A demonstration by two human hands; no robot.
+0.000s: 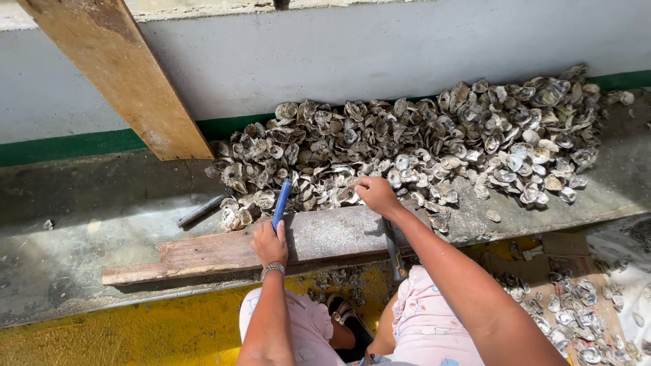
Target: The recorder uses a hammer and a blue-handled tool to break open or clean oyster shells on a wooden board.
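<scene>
At the far left a wide wooden plank (115,74) leans tilted against the grey wall (339,54), and below it a dark metal bar (203,209) lies on the wet concrete ledge (102,203), just beside the left end of the shells. The left hand (269,242) is closed around a blue-handled tool (281,202), which points up toward the pile; the hand rests on a worn wooden board (203,252) that lies along the ledge edge. A bracelet (273,269) is on this wrist. The big pile of oyster shells (420,142) spreads along the wall. The right hand (375,194) is at the front edge of the pile, fingers curled on an oyster shell (350,195); how firmly it holds I cannot tell. At the right, more shells lie scattered on cardboard (576,298).
</scene>
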